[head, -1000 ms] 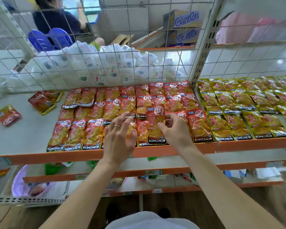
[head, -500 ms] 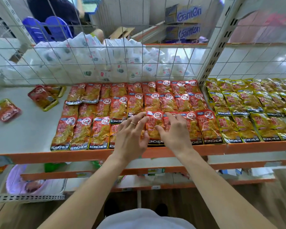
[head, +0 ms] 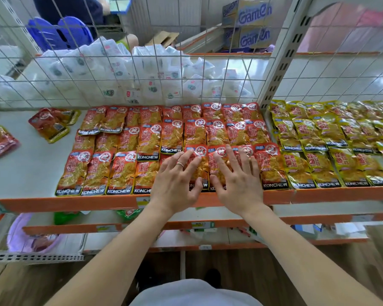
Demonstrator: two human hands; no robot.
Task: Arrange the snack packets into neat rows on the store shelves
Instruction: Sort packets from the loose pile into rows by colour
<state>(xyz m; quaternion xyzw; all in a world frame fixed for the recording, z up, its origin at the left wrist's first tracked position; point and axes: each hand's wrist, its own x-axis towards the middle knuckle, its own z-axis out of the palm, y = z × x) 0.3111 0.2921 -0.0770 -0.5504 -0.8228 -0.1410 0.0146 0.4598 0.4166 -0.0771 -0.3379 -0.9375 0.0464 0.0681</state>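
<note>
Orange KONCHEW snack packets [head: 122,171] lie in overlapping rows on the white shelf [head: 29,171] with its orange front lip. My left hand [head: 177,182], a ring on one finger, lies flat with spread fingers on the front-row packets near the middle. My right hand [head: 239,180] rests flat beside it on the neighbouring front-row packets [head: 272,168]. Neither hand grips anything. A few loose packets [head: 51,127] lie at the shelf's left, one more [head: 0,141] at the far left edge.
Yellow packets [head: 332,151] fill the right-hand shelf bay past the white upright post [head: 279,58]. A wire grid back [head: 142,69] separates white bags [head: 111,69] behind. Lower shelves [head: 119,226] hold more goods, with a lilac basket [head: 20,237] at lower left.
Both hands have moved together and flattened onto the front-row packets; the packet the right hand was shifting now lies in line with the row. The view has tilted slightly.
</note>
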